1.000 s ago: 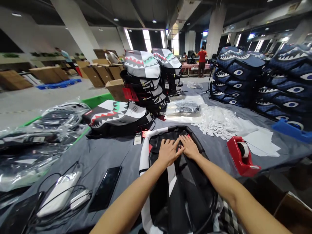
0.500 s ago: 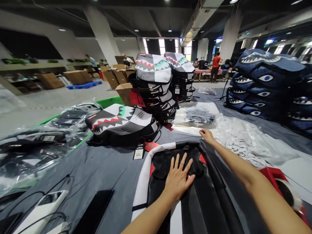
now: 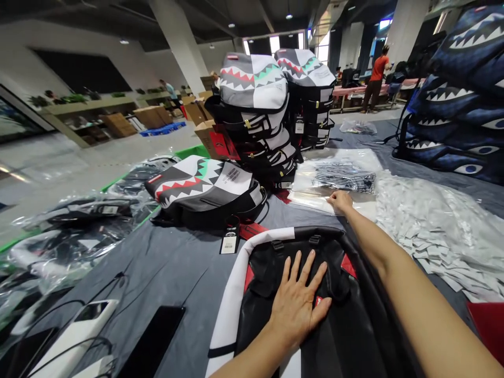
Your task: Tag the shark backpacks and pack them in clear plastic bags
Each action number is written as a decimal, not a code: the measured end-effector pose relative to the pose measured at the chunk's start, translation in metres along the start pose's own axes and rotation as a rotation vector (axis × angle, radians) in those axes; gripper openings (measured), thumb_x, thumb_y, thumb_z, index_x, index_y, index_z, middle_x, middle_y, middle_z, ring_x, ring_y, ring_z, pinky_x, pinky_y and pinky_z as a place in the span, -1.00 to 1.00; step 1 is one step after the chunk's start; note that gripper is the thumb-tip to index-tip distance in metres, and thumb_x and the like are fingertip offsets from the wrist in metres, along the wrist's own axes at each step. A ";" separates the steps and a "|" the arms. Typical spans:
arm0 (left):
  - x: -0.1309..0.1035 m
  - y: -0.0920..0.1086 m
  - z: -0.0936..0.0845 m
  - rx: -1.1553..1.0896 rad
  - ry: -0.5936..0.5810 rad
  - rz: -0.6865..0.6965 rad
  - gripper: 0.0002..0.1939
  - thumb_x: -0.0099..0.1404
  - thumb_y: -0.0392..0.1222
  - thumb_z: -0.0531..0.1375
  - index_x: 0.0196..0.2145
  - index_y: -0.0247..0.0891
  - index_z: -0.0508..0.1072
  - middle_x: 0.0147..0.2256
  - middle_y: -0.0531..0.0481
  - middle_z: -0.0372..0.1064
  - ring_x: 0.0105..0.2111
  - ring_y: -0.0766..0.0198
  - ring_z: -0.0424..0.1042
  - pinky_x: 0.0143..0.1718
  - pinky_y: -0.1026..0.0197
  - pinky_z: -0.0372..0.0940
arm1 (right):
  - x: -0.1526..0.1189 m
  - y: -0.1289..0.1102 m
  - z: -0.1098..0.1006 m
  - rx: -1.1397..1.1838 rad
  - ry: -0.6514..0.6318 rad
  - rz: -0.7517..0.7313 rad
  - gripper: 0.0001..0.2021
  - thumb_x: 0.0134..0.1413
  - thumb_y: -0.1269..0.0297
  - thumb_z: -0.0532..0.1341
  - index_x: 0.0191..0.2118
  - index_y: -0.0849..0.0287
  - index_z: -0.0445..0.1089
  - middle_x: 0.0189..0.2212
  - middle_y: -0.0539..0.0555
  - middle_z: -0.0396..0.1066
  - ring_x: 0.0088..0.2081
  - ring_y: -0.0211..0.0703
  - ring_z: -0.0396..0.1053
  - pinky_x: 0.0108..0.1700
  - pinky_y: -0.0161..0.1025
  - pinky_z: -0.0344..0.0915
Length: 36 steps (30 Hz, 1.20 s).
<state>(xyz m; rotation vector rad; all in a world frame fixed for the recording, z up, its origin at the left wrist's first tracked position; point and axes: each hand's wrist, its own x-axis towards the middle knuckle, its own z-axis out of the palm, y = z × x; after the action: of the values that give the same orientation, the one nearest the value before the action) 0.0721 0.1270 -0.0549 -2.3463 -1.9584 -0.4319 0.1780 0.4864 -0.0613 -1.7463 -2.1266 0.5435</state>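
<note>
A black and white backpack (image 3: pixel 271 315) lies with its padded back facing up in front of me. Spread flat on that padding is my left hand (image 3: pixel 297 307), fingers apart. Farther off, my right hand (image 3: pixel 342 201) has its fingers pinched at the front edge of a stack of clear plastic bags (image 3: pixel 311 202); the fingertips are partly hidden. Bundled dark cords (image 3: pixel 346 177) rest on the bags. Just left of the backpack's top is a black hang tag (image 3: pixel 229 240) with a white label, beside a red tag (image 3: pixel 252 230).
A shark-mouth backpack (image 3: pixel 205 186) lies ahead left, before tall backpack stacks (image 3: pixel 254 84). Blue backpacks (image 3: pixel 452 110) rise on the right, behind many white slips (image 3: pixel 433 226). A black phone (image 3: pixel 153 341) and white power bank (image 3: pixel 74 336) with cables lie near left. Bagged backpacks (image 3: pixel 86 220) fill the left side.
The view has shifted, so most things sit differently in the picture. My left hand stays flat on the backpack. My right hand is slightly farther over the bags' edge, fingers still pinched.
</note>
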 end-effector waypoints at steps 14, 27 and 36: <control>-0.002 -0.001 0.003 0.038 0.079 0.022 -0.23 0.37 0.22 0.11 0.42 0.08 -0.07 0.45 -0.04 -0.22 0.39 -0.16 -0.07 0.33 -0.26 -0.04 | 0.003 -0.006 -0.009 -0.042 -0.059 0.014 -0.77 0.19 0.12 0.25 -0.40 0.12 0.50 -0.39 0.10 0.54 -0.33 -0.12 0.46 -0.32 -0.28 0.20; -0.002 -0.001 0.003 0.045 0.071 0.017 -0.22 0.37 0.23 0.09 0.42 0.08 -0.10 0.45 -0.04 -0.24 0.38 -0.17 -0.05 0.31 -0.27 -0.01 | 0.012 -0.004 -0.003 -0.063 -0.050 0.051 -0.74 0.16 0.04 0.28 -0.41 0.11 0.52 -0.33 0.17 0.55 -0.24 -0.02 0.51 -0.28 -0.26 0.24; -0.002 -0.001 0.003 0.045 0.068 0.009 -0.23 0.37 0.23 0.10 0.42 0.10 -0.08 0.45 -0.02 -0.21 0.39 -0.14 -0.06 0.32 -0.28 -0.01 | 0.014 0.007 -0.005 -0.032 -0.104 -0.169 -0.94 0.11 0.30 0.29 -0.32 0.15 0.51 -0.30 0.04 0.55 -0.27 -0.18 0.42 -0.30 -0.36 0.14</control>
<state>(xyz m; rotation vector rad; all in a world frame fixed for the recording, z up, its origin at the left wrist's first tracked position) 0.0714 0.1260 -0.0581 -2.2816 -1.9069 -0.4561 0.1840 0.5022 -0.0603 -1.5668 -2.3397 0.5678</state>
